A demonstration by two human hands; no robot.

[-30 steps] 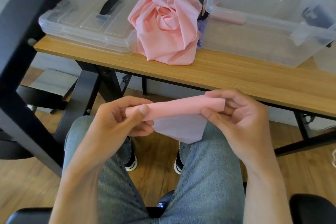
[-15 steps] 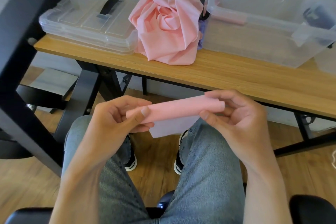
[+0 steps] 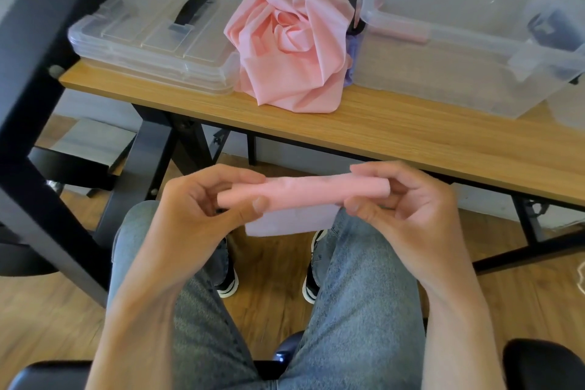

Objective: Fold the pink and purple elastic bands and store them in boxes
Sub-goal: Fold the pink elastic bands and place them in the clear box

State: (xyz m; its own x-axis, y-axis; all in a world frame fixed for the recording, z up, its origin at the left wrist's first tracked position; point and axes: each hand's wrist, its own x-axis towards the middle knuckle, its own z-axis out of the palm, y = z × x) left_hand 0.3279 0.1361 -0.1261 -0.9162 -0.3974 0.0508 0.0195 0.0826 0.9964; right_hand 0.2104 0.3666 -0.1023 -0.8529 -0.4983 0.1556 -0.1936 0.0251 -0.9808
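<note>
Both hands, left hand (image 3: 202, 199) and right hand (image 3: 402, 203), pinched the ends of the pink band (image 3: 304, 191), rolled tighter than a second before. Only a short flap (image 3: 291, 223) hung loose; the clear box (image 3: 443, 73) on the table (image 3: 411, 142) was probably next

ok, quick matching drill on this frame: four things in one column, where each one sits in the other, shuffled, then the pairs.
Things:
1. rolled pink band
2. pink fabric heap
3. stack of clear lids
4. open clear box

Places:
A. right part of the table
B. left end of the table
C. held between both hands above the lap
D. on the table between the lids and the box

Pairs: 1-C, 2-D, 3-B, 4-A. The left hand and right hand each pinch one end of the band; the table lies beyond them.
</note>
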